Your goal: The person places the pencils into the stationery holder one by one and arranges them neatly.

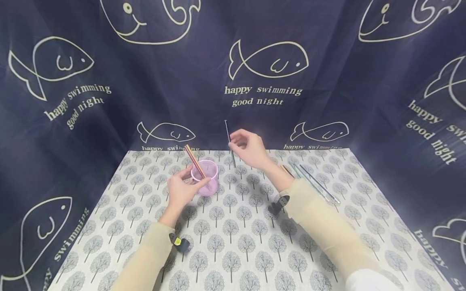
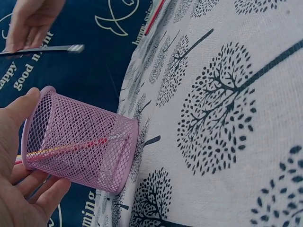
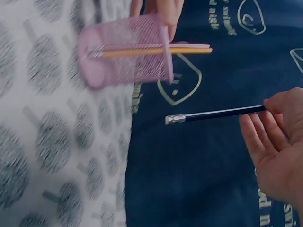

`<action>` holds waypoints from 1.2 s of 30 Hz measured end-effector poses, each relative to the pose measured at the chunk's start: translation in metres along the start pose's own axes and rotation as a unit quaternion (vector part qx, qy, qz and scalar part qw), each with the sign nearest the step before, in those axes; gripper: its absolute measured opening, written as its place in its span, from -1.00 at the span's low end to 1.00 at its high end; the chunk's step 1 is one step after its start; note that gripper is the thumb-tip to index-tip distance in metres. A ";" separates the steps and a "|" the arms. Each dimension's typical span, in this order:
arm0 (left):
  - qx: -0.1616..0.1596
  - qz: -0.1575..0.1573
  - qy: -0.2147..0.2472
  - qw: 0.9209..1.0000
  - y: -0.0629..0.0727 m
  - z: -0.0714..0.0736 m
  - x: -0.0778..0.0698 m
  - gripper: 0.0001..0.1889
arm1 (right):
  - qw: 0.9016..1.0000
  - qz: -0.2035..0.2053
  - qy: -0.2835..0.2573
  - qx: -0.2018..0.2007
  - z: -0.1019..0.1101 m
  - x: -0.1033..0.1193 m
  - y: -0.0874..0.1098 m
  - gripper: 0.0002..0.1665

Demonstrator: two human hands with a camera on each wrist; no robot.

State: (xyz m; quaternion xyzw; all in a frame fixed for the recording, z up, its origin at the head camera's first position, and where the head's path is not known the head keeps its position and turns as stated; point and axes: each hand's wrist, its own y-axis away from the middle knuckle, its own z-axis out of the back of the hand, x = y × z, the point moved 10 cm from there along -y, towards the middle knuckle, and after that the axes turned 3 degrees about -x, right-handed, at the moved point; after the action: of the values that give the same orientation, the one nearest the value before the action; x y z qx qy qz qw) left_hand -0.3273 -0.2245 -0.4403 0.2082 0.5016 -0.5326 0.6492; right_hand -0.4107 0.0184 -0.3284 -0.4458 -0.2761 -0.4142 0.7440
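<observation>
Near the far edge of the white tree-print cloth [image 1: 233, 226], left of its middle, both hands are busy: left hand [image 1: 181, 190] gripping, right hand [image 1: 251, 149] pinching off to its right. Lefty's got a pink round mesh cup [image 2: 83, 130] by the rim, thin yellow and red pencils [image 3: 193, 50] leaning inside. Righty's got a slim dark-blue pencil [image 3: 213, 114], silver end down. Imo, hold the rim steady, aim that end over the opening and match the others' tilt.

Dark pencil [image 3: 218, 114] tilts near the pink mesh cup [image 2: 90, 123].
</observation>
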 end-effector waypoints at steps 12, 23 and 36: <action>0.000 -0.015 -0.005 1.000 -0.002 0.002 0.000 -0.14 | 0.999 0.040 -0.020 0.004 -0.048 0.017 -0.016 -0.82; 0.012 -0.007 0.009 1.000 -0.004 0.002 -0.002 -0.15 | 0.996 0.085 -0.030 -0.017 -0.060 0.041 -0.019 -0.80; 0.000 -0.034 -0.013 0.999 -0.004 0.004 -0.005 -0.18 | 0.984 0.052 0.143 0.097 -0.114 0.016 -0.012 -0.87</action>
State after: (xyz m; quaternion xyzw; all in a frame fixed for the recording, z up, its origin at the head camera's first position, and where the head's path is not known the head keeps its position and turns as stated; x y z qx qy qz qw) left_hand -0.3287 -0.2264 -0.4339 0.1843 0.5001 -0.5566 0.6372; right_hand -0.4083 -0.0924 -0.3626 -0.3211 -0.1819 -0.4059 0.8361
